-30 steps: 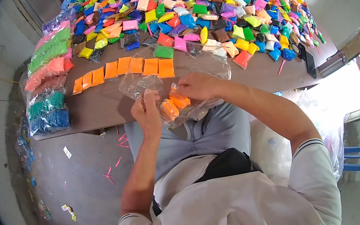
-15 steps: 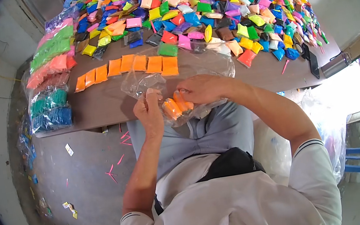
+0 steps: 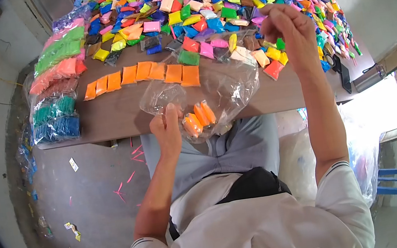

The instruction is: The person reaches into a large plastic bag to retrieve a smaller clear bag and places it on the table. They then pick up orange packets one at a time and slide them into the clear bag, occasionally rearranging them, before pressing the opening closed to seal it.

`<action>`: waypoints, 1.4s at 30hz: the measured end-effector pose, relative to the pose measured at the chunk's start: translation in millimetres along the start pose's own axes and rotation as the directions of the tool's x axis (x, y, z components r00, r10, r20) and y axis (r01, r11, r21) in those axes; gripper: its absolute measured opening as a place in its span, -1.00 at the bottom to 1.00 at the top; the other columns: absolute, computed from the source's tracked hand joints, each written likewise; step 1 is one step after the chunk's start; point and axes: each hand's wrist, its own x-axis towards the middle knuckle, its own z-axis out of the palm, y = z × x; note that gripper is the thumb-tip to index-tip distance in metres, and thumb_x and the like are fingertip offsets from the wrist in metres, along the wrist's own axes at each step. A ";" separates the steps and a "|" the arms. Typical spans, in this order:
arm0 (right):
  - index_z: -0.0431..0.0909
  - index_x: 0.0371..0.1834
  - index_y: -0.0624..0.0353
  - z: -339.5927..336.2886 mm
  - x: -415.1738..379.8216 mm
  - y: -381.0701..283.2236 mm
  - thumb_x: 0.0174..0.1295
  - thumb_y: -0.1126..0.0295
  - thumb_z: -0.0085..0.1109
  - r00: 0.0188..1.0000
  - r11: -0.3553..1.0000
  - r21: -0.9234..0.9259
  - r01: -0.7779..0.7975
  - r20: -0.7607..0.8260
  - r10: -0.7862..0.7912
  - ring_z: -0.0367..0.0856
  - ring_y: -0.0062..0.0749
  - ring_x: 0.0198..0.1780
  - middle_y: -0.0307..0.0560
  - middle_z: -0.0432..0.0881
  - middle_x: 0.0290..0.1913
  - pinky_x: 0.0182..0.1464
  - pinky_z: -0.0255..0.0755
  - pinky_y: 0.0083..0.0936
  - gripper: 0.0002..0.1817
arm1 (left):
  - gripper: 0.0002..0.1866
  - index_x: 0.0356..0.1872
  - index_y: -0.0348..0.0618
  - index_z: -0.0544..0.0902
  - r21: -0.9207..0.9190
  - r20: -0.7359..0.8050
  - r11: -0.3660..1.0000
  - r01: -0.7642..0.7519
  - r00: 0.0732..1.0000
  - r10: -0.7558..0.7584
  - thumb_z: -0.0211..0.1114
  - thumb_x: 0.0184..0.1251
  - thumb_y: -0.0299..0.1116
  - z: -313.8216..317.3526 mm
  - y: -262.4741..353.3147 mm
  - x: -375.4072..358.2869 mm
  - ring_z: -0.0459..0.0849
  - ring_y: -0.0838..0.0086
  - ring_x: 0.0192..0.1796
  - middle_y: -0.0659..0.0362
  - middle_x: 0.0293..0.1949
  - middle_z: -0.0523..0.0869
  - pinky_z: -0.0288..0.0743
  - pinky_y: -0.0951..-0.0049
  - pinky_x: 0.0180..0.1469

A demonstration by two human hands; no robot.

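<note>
My left hand (image 3: 166, 127) pinches the edge of a clear plastic bag (image 3: 230, 80) at the table's front edge. Several orange packets (image 3: 199, 118) lie inside the bag, just right of that hand. My right hand (image 3: 287, 23) is raised over the right part of the colourful packet pile, its fingers curled; whether anything is between them is too small to tell. Beyond the bag, a row of orange packets (image 3: 142, 72) lies side by side on the brown table (image 3: 119, 110). A green packet (image 3: 188, 58) sits just behind the row's right end.
A large pile of mixed coloured packets (image 3: 201, 8) covers the table's back. Bagged packets sorted by colour (image 3: 55, 107) stand at the left edge. Scissors, a dark phone-like object (image 3: 343, 76) and a metal cylinder (image 3: 369, 79) are at the right. A blue stool (image 3: 394, 181) stands lower right.
My right hand has left the orange packets in the bag and moved up and right over the pile. The bag lies more open, with my left hand still at its edge.
</note>
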 end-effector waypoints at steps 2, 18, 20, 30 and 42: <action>0.63 -0.09 0.27 -14.1 23.2 38.0 0.40 0.29 0.05 0.993 0.994 -0.071 -0.078 -0.099 0.070 0.55 -0.64 -0.39 -0.21 0.65 -0.38 -0.31 0.44 -0.69 -0.73 | -0.64 -0.49 -0.31 0.56 0.026 0.002 1.000 0.009 1.000 -0.009 0.05 0.49 -0.29 -1.1 2.6 -1.6 0.48 0.62 -0.37 0.22 -0.45 0.61 0.36 0.54 -0.28; 0.61 -0.08 0.20 85.3 59.0 176.3 0.12 0.36 0.37 0.552 0.964 -0.263 -0.043 0.798 0.242 0.56 -0.61 -0.31 -0.26 0.61 -0.30 -0.28 0.44 -0.60 -0.68 | -0.65 -0.51 -0.34 0.58 0.173 0.027 0.984 0.053 0.998 -0.058 0.04 0.48 -0.36 -18.1 18.3 4.0 0.58 0.56 -0.31 0.13 -0.40 0.68 0.43 0.53 -0.20; 0.60 -0.04 0.20 84.2 56.1 176.7 0.09 0.40 0.37 0.553 0.951 -0.300 0.073 0.806 0.211 0.56 -0.57 -0.32 -0.24 0.62 -0.31 -0.30 0.45 -0.57 -0.65 | -0.65 -0.51 -0.35 0.59 0.153 0.057 0.987 0.042 0.997 -0.051 0.04 0.47 -0.37 -20.8 18.6 9.8 0.58 0.55 -0.30 0.12 -0.39 0.68 0.43 0.53 -0.19; 0.47 0.23 0.09 92.6 55.1 164.2 -0.02 0.39 0.45 0.457 0.855 -0.268 0.444 0.889 0.041 0.63 -0.18 -0.12 -0.04 0.56 0.05 -0.10 0.55 -0.38 -0.35 | -0.73 -0.33 -0.35 0.64 0.093 0.032 0.982 0.162 0.986 -0.165 0.12 0.46 -0.33 -25.3 12.8 20.7 0.54 0.65 -0.36 0.22 -0.40 0.66 0.41 0.61 -0.30; 0.35 0.32 -0.01 109.4 50.2 148.9 0.04 0.21 0.39 0.441 0.727 -0.480 0.490 0.856 0.268 0.56 -0.10 0.08 -0.03 0.50 0.11 -0.01 0.51 -0.27 -0.28 | -0.73 -0.31 -0.36 0.64 0.020 0.035 0.983 0.180 0.983 -0.181 0.14 0.44 -0.32 -23.4 10.1 25.3 0.54 0.64 -0.36 0.21 -0.40 0.66 0.42 0.61 -0.29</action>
